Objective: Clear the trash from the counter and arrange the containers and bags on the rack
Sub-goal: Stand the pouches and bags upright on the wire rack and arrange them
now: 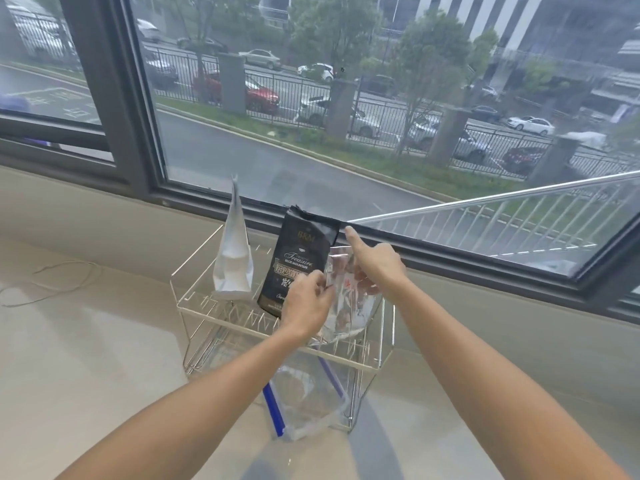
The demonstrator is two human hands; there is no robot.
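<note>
Pale tabletop: my left hand pinches the limp, slippery clear plastic bag; right hand steadies its edge, forefinger straight.

From my feed, the bench reads as a pale cream, glossy stone with faint cloudy mottling. The rack on it is thin wire in a light silvery-cream tone. On its far left stands a plain white bag with no print I can make out. Next to it the black bag carries gold and white lettering and a gold band across its middle. To the right, the clear bag is see-through, with reddish-brown patches showing inside. Under the rack, the clear container has a deep blue strip along its near left edge. The window frame beyond is dark grey.
</note>
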